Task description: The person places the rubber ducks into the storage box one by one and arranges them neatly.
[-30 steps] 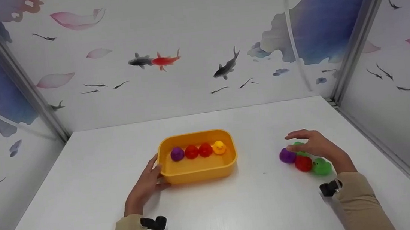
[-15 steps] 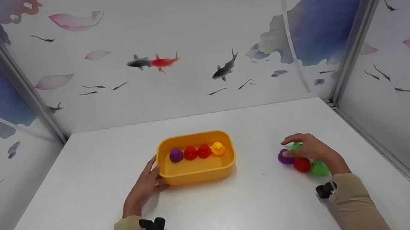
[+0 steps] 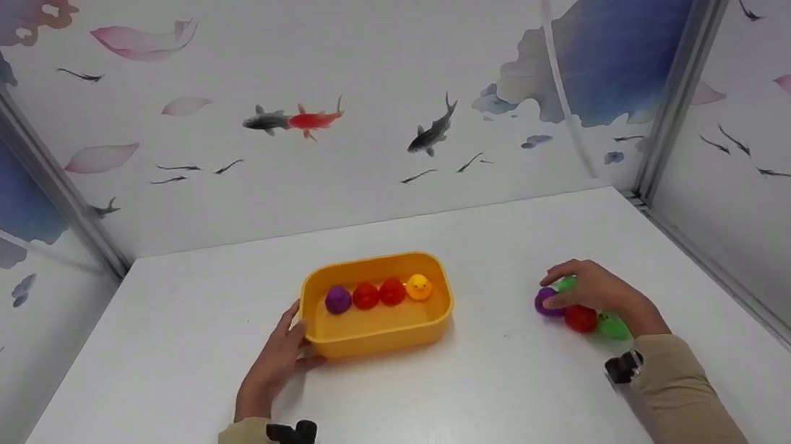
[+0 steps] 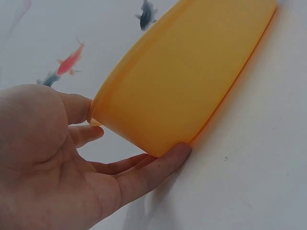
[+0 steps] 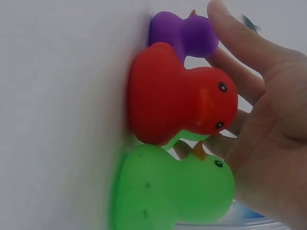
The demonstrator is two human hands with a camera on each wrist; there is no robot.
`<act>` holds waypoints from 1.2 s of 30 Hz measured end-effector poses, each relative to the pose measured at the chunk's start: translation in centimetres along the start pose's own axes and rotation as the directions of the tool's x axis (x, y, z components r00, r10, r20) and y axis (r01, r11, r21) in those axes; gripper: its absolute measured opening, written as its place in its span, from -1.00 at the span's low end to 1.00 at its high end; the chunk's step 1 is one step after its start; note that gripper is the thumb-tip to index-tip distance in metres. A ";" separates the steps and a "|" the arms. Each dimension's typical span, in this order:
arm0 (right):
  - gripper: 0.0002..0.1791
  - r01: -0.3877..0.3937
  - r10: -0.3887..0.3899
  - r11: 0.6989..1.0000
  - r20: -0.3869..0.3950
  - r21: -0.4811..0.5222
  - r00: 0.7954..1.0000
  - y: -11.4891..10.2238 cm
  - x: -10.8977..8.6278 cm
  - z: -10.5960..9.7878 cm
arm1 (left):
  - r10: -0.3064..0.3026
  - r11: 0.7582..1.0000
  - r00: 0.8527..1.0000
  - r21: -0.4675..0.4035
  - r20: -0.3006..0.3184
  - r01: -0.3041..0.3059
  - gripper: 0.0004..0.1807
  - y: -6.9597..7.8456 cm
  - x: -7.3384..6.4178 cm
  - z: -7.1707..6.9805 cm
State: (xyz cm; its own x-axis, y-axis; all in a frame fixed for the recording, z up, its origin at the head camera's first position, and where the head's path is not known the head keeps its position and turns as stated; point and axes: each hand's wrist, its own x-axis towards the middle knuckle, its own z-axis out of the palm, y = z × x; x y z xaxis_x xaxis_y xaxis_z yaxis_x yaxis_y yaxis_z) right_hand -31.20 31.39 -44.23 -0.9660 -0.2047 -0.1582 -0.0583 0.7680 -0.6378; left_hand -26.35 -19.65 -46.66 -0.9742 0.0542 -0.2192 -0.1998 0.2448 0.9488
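Note:
A yellow plastic tub [image 3: 378,341] stands on the white table. My left hand [image 3: 275,368] touches its left end, thumb by the rim and fairly straight fingers [image 4: 153,175] along the lower edge. Inside, in a row, are a purple rubber duck [image 3: 338,300], two red ducks [image 3: 379,294] and a yellow duck [image 3: 418,287]. On the right, my right hand [image 3: 601,289] has thumb and fingers around the head of another purple rubber duck [image 5: 200,37], which sits on the table. Beside it are a red duck [image 5: 163,96] and a green duck [image 5: 177,187]. A second green duck [image 3: 567,283] is partly hidden by the hand.
White panels [image 3: 334,184] printed with fish and petals enclose the table at the back and both sides. Bare white tabletop [image 3: 484,387] lies between the tub and the loose ducks.
My right hand has lowered slightly, its thumb and fingers coming in around the purple duck's head. The left hand and tub hold their place; the whole view shifts slightly.

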 end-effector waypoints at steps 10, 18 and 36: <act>-0.38 0.011 -0.011 1.000 -0.012 -0.029 1.000 0.1 0.5 0.2 | 0.020 0.999 1.000 -0.041 0.018 -0.020 -0.36 0.1 -0.1 -0.2; -0.41 -0.020 0.019 0.999 -0.033 -0.027 0.999 -0.1 0.5 0.6 | -0.002 1.000 1.000 -0.021 -0.001 0.002 -0.37 -0.1 -0.1 0.0; -0.45 0.045 -0.044 0.999 -0.102 0.009 0.994 -3.2 -0.3 0.0 | 0.012 1.000 1.000 -0.012 0.003 -0.012 -0.37 0.0 -0.2 0.0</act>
State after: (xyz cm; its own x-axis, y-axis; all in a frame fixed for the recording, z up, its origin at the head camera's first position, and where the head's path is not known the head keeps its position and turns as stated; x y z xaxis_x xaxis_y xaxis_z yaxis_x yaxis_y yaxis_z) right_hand -30.67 28.98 -42.18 -0.9832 -0.1752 -0.0521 -0.0996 0.7525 -0.6510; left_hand -26.13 -19.62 -46.63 -0.9763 0.0599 -0.2080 -0.1890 0.2324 0.9541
